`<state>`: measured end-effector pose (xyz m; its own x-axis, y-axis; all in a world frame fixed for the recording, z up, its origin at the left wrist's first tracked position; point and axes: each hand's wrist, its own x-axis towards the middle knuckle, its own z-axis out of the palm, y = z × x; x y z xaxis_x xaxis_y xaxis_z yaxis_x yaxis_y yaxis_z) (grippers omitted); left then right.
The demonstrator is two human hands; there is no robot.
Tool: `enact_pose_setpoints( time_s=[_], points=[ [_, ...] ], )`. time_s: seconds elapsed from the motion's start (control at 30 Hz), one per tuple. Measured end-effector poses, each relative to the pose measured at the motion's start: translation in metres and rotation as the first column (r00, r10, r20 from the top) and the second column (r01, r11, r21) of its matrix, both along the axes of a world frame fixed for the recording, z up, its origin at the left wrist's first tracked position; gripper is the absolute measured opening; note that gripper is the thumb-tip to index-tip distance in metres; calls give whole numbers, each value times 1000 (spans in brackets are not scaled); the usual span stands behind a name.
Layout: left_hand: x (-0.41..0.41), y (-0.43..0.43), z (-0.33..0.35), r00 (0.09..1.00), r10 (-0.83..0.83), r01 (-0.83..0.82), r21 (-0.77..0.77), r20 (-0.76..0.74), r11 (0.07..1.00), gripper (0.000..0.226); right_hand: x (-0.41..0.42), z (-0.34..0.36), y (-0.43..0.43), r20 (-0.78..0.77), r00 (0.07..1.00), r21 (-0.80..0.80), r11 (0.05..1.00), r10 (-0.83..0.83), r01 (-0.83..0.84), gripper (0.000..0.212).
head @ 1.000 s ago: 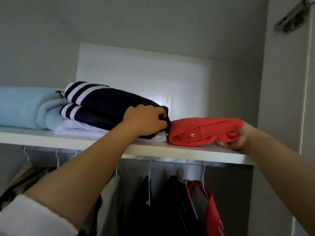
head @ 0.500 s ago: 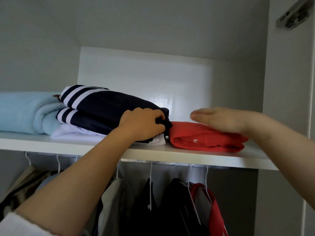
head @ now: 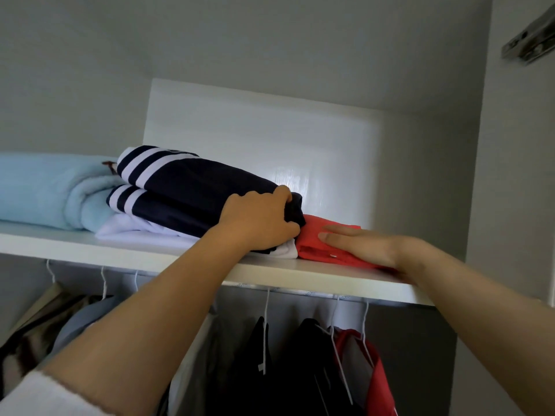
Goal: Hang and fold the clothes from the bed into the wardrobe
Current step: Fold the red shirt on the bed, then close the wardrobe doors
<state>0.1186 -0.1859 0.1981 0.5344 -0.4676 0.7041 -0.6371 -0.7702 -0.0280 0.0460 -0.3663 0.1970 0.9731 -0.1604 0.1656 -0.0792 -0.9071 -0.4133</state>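
Left hand (head: 258, 219) gripping end of navy striped garment (head: 195, 187), right hand (head: 360, 243) flat on red folded garment (head: 318, 253) at shelf (head: 120, 253) front edge, tiny white mark (head: 332, 255) unreadable

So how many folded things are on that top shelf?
4: a light blue blanket at the left, a navy striped garment on a white garment in the middle, a red garment at the right. The navy layers could be two pieces.
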Motion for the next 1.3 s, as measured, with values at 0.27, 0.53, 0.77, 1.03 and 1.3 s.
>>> enact_pose_setpoints(
  time_s=[0.27, 0.53, 0.77, 1.03, 1.3],
  points=[
    [-5, 4, -5, 1000, -12, 12, 9, 9, 1000, 44, -6, -5, 17, 48, 998, -9, 999, -44, 45, 64],
    [-20, 23, -19, 985, -151, 155, -50, 78, 987, 61, -34, -8, 46, 276, 953, 26, 992, -125, 123, 57],
    [-80, 62, -29, 949, -311, 294, -197, -57, 935, 59, -94, -18, 93, 466, 882, 122, 992, -67, 11, 50],
    [-173, 121, -57, 925, -352, 294, -310, -147, 904, 62, -190, -51, 149, 502, 865, 237, 959, 14, -153, 42],
    [-260, 197, -91, 897, -386, 275, -413, -215, 868, 59, -273, -79, 209, 457, 889, 355, 910, 31, -214, 41]
  ],
)
